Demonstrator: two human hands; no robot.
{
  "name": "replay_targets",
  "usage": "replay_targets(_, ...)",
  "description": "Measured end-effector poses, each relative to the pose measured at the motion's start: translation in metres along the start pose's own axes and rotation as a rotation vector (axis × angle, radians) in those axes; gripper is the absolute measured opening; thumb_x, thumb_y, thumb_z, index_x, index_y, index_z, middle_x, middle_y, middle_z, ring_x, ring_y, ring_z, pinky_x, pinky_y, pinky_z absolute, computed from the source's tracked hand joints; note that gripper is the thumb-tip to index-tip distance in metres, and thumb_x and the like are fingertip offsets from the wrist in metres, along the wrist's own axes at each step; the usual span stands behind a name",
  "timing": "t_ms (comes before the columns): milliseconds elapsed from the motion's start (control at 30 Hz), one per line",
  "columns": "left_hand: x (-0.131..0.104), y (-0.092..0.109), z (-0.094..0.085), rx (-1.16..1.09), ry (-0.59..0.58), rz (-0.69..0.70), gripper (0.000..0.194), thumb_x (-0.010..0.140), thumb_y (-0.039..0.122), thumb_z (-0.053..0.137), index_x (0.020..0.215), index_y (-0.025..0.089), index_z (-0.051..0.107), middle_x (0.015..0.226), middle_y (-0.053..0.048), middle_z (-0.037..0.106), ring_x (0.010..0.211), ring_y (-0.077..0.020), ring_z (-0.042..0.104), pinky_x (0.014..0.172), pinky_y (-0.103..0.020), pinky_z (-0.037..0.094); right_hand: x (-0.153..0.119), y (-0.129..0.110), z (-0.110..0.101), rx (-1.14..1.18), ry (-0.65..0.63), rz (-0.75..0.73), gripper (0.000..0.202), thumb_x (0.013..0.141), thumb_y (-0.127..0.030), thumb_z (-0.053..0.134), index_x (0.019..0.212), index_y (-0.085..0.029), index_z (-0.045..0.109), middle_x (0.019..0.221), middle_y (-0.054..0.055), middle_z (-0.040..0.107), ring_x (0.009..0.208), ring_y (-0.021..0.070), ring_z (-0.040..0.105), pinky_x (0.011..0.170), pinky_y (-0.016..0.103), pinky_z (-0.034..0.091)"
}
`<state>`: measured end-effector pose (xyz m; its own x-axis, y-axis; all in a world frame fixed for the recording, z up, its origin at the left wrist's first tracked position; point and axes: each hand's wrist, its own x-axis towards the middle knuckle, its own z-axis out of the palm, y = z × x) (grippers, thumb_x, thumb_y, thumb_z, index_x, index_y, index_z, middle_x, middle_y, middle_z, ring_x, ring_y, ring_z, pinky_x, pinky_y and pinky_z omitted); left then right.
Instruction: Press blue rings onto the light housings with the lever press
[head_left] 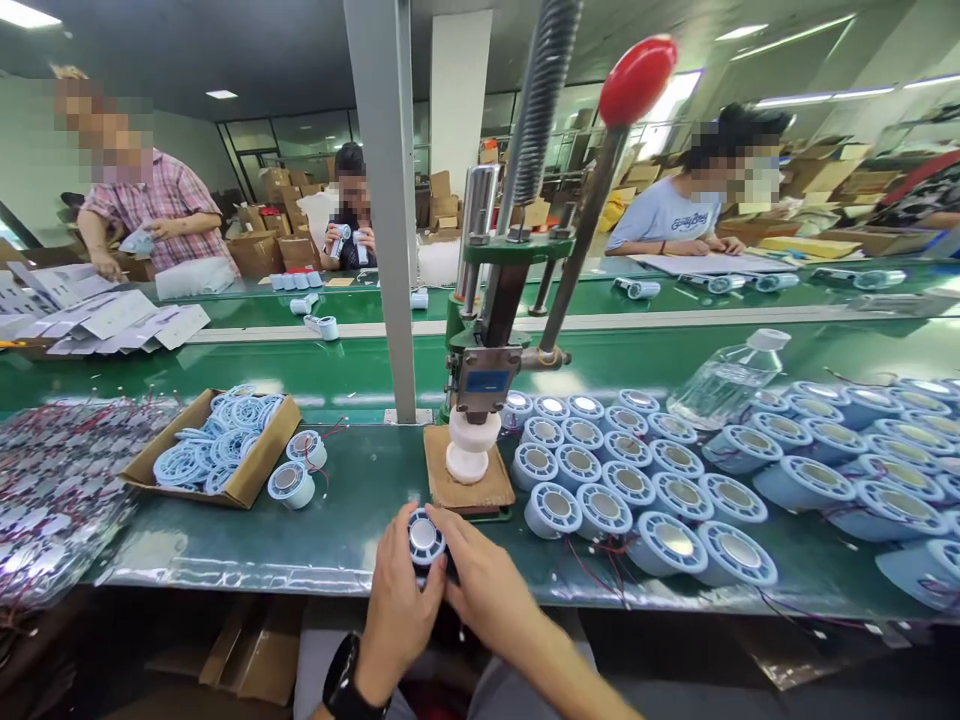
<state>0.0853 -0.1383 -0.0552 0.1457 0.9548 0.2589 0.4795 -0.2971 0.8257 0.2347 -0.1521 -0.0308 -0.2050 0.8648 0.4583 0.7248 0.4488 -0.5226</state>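
Between my two hands, just in front of the bench edge, is a small round motor housing [426, 538] with a light-blue slotted ring and a silver disc at its centre. My left hand [399, 590] wraps its left side, with a black watch on the wrist. My right hand [480, 575] closes round its right side. The lower part of the housing is hidden by my fingers. Directly beyond stands a hand press [487, 370] with a red-knobbed lever [637, 80]. Its white round pressing head [469, 450] sits above a brown base pad [442, 485].
Rows of light-blue motor housings [626, 482] with thin wires fill the right side, around a clear plastic bottle [731, 375]. To the left are a cardboard box [251, 480] of blue rings, two housings [291, 484] and many wired parts [67, 490]. Several co-workers sit or stand across the bench.
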Motion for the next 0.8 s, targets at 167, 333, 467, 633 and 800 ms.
replay_targets(167,0.017,0.002,-0.012,-0.022,-0.07,-0.085,0.052,0.076,0.039,0.062,0.122,0.016,0.059,0.115,-0.012,0.069,0.105,-0.0285,0.066,0.096,-0.044,0.051,0.098,-0.038,-0.184,-0.348,0.493,-0.276,0.035,0.087,-0.013,0.057,0.121,-0.011,0.062,0.122,0.008,0.065,0.117,0.019,0.061,0.103,0.037,0.051)
replay_targets(333,0.076,0.03,-0.03,-0.095,-0.032,-0.029,0.053,0.065,0.04,0.07,0.113,0.016,0.065,0.106,-0.008,0.072,0.095,-0.0249,0.068,0.088,-0.037,0.053,0.228,-0.051,-0.289,-0.278,0.683,-0.017,0.047,0.092,-0.022,0.031,0.123,0.005,0.053,0.107,0.001,0.064,0.097,0.0051,0.064,0.08,0.014,0.046)
replay_targets(467,0.12,0.054,-0.012,-0.242,-0.157,0.041,0.055,0.062,0.037,0.074,0.111,0.014,0.065,0.1,-0.007,0.072,0.089,-0.0222,0.067,0.084,-0.033,0.053,0.26,-0.039,-0.276,-0.029,0.685,-0.057,0.048,0.089,-0.015,0.018,0.1,0.009,0.058,0.079,-0.004,0.065,0.051,-0.005,0.057,0.049,0.003,0.031)
replay_targets(633,0.142,0.057,0.026,-0.472,-0.342,0.046,0.053,0.061,0.036,0.077,0.107,0.012,0.064,0.103,-0.01,0.071,0.092,-0.023,0.066,0.086,-0.034,0.052,0.258,-0.032,-0.267,0.005,0.739,-0.067,0.036,0.091,-0.014,0.03,0.093,0.005,0.061,0.068,-0.009,0.061,0.045,-0.0052,0.05,0.045,0.002,0.031)
replay_targets(800,0.13,0.044,0.025,-0.482,-0.397,0.099,0.065,0.07,0.041,0.075,0.125,0.013,0.054,0.122,-0.014,0.066,0.111,-0.0277,0.062,0.1,-0.042,0.048,0.247,-0.045,-0.282,0.081,0.761,-0.06,0.032,0.092,-0.012,0.035,0.099,0.003,0.062,0.066,-0.009,0.056,0.052,-0.0019,0.055,0.048,0.005,0.038)
